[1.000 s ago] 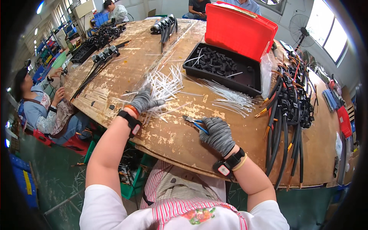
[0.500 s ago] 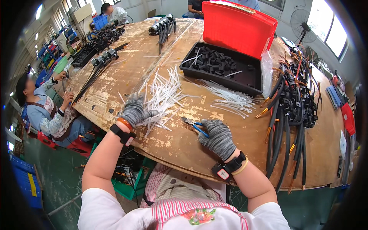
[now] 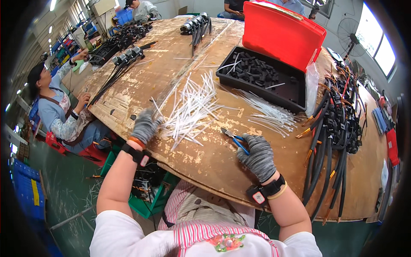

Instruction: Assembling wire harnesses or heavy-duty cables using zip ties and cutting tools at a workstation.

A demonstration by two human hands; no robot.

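My left hand [image 3: 146, 127], in a grey striped glove, is at the left edge of a loose pile of white cable ties [image 3: 192, 107]. Its fingers point away from me and are blurred, so whether they pinch anything is unclear. Blue-handled cutting pliers [image 3: 240, 144] are in my gloved right hand [image 3: 259, 157], low over the near part of the table. Their jaws point to the far left, toward the pile. A second, more evenly laid bunch of cable ties [image 3: 274, 113] lies beyond my right hand.
A black tray [image 3: 263, 95] of short black tubes stands behind the ties, with a red bin [image 3: 282, 32] behind it. Black cable harnesses [image 3: 336, 120] with bare copper ends cover the right side. Cables with metal connectors [image 3: 128, 56] lie far left. A co-worker [image 3: 60, 103] sits at left.
My left hand has drawn back leftward from the cable-tie pile, and its thumb is less spread. My right hand still holds the pliers. The view has shifted; the co-worker's arm now reaches farther forward.
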